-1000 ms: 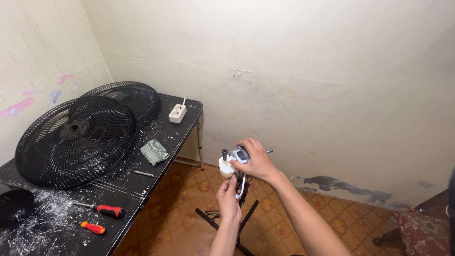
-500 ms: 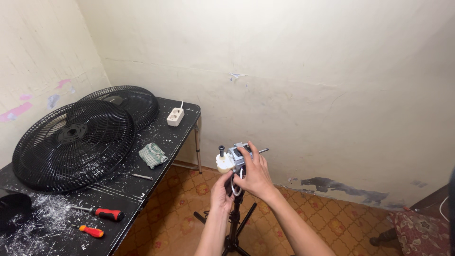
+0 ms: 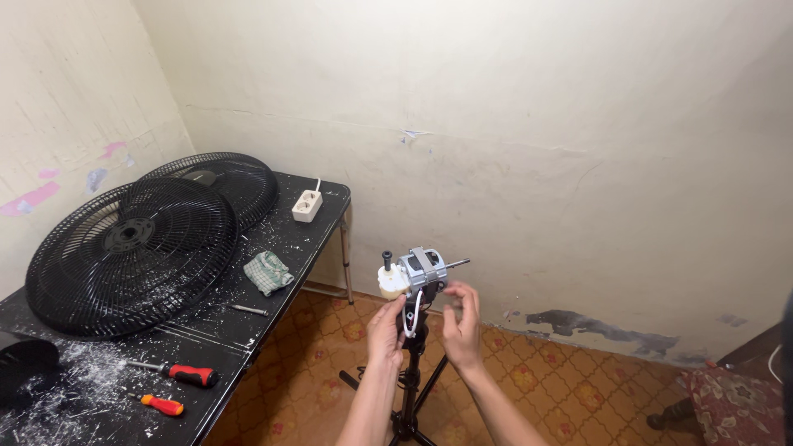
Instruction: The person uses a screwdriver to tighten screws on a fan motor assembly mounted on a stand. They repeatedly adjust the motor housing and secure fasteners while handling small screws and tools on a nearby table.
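Worktop (image 3: 273, 272): black and long, it runs along the left wall and is strewn with pale flakes and shavings.
Dark object (image 3: 25, 359): it sits at the near left edge of the worktop, too cut off to identify.
Fan grilles: the front grille (image 3: 132, 256) leans over the rear grille (image 3: 216, 177), both black and round, and they overlap.
Screwdrivers: the larger one with the red and black handle (image 3: 178, 373) lies near the front edge; the small orange one (image 3: 157, 404) lies just in front of it.
Thin metal tool (image 3: 248, 310): it lies by itself, between the grilles and the worktop edge.
Cloth (image 3: 268, 272): a crumpled green checked rag, to the right of the front grille.
Power strip (image 3: 306, 205): white, at the far end of the worktop, its cord running up the wall.
Fan motor (image 3: 417, 272): grey with a white gearbox on its left and a bare shaft pointing right; it sits on top of the black stand (image 3: 409, 388), which rises from the tiled floor to the right of the worktop.
Your left hand (image 3: 386, 330): its fingers curl up under the motor's left side, touching the white part; whether they grip it you cannot tell.
Your right hand (image 3: 461, 322): its fingers are bent around the motor's right underside, thumb up by the housing, holding it.
Red patterned cloth (image 3: 731, 405): on the floor at the far right corner.
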